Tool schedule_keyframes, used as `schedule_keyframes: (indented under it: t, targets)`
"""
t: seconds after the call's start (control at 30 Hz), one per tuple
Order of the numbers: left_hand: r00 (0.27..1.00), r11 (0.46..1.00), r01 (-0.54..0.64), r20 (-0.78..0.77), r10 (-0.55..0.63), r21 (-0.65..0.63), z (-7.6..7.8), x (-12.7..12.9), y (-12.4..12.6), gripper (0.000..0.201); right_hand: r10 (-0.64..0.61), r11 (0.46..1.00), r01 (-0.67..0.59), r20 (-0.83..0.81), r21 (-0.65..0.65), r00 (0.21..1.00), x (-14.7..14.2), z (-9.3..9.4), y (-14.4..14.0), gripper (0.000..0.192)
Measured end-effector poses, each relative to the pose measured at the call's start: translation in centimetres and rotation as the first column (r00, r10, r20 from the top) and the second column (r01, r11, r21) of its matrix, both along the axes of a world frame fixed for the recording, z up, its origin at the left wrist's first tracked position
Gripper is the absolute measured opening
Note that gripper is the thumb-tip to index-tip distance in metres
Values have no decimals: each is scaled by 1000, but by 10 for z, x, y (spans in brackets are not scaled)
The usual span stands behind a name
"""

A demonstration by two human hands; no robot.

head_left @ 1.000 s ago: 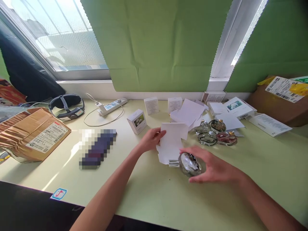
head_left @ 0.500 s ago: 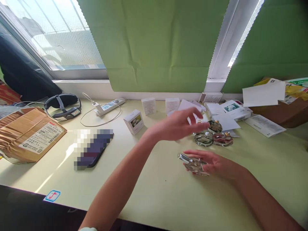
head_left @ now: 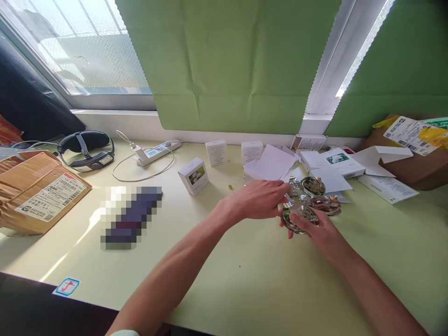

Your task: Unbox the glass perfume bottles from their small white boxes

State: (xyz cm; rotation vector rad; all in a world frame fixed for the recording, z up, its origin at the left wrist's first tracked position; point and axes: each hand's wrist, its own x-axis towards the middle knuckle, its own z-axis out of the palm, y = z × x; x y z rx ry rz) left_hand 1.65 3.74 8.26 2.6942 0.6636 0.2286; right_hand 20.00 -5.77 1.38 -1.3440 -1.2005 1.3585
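My right hand (head_left: 320,228) is wrapped round a round clear glass perfume bottle (head_left: 303,220), thumb on its near face. The bottle is tilted, its silver neck pointing up and left. Fingers of my left hand (head_left: 264,198) are closed on that silver neck (head_left: 287,200), partly hiding it. Just behind the hands lie more round glass bottles: one with a gold top (head_left: 313,185) and a reddish one (head_left: 326,204). A small gold piece (head_left: 230,187) rests on the table left of them.
Small white boxes (head_left: 194,176) stand at the back middle. White papers (head_left: 275,162), flat white cartons (head_left: 338,161) and a brown carton (head_left: 413,163) fill the back right. To the left are a phone (head_left: 135,217), power strip (head_left: 157,153), black headset (head_left: 87,151) and brown parcel (head_left: 42,196).
My left hand has come down onto the bottle's silver neck. My right hand has lifted the bottle away from me, towards the other bottles. A white card at the right now lies lower.
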Motion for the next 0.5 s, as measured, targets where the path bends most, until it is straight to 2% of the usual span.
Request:
schedule_keyframes:
  t: [0.07, 0.13, 0.2, 0.27, 0.3, 0.37, 0.43, 0.5]
  targets:
    - [999, 1000, -29, 29, 29, -2, 1, -8, 10, 16, -83, 996, 71, 219, 62, 972, -5, 8, -4, 49]
    - [990, 993, -121, 69, 122, -14, 5, -20, 23, 29, -182, 982, 141, 416, 127, 891, -5, 8, -8, 57]
    - [950, 957, -283, 120, 288, -58, 11, -34, 36, 40, -205, 979, 177, 447, 103, 871, -2, 3, -11, 60]
    - [920, 919, -369, 86, 382, -140, 15, -47, 45, 40, -142, 989, 149, 324, 2, 936, 2, -6, -13, 59]
    - [926, 911, -363, 31, 376, -195, 16, -53, 48, 38, -102, 992, 117, 227, -52, 969, 4, -10, -13, 57]
    - [955, 894, -296, -108, 275, -336, 15, -63, 52, 34, -11, 993, 16, 42, -121, 999, 6, -16, -15, 53]
    - [953, 843, -292, -213, 216, -451, 12, -71, 57, 30, 82, 983, -92, -68, -159, 994, 7, -20, -16, 52]
    - [908, 786, -417, -253, 335, -456, 8, -77, 62, 28, 135, 973, -153, -113, -170, 984, 7, -22, -18, 53]
